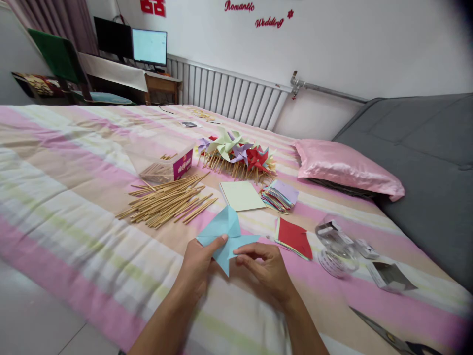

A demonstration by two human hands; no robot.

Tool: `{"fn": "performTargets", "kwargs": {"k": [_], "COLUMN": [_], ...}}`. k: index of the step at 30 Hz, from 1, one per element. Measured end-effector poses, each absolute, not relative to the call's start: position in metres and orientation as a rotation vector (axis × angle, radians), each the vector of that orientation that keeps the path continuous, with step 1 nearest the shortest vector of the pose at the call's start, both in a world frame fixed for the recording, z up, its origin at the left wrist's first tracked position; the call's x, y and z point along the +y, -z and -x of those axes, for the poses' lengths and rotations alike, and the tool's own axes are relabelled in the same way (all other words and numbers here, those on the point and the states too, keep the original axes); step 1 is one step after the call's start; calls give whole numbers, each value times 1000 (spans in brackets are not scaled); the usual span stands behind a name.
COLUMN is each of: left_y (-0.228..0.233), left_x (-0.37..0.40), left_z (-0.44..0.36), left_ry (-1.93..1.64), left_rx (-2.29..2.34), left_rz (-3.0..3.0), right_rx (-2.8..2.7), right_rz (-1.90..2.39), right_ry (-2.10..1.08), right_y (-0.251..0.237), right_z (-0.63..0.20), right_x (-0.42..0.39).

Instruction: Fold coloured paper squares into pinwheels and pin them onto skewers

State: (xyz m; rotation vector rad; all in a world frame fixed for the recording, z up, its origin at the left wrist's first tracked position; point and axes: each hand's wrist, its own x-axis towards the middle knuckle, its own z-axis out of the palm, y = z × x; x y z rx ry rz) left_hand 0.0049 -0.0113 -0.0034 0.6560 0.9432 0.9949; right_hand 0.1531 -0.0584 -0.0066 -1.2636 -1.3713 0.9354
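Clearly both sets of fingers pinch 1 blue paper square: the left hand grips its left flap with thumb on top, the right hand nips the lower right edge, holding it just above the striped bedspread. Folding looks midway, with corners being drawn toward the centre; the next fold calls for holding the centre steady. Wooden sticks, a stack of paper squares and finished pinwheels lie beyond.
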Motion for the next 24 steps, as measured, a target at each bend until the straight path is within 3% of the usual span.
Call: {"fn": "performTargets", "kwargs": {"k": [24], "left_y": [-1], "left_x": [-22], "left_z": [-16], "left_ry": [-1032], "left_rx": [965], "left_rz": [-767], "right_rx": [-1112], "right_rz": [1391], "right_ry": [-864], "right_y": [7], "right_z": [-141], "right_x": [-58]}}
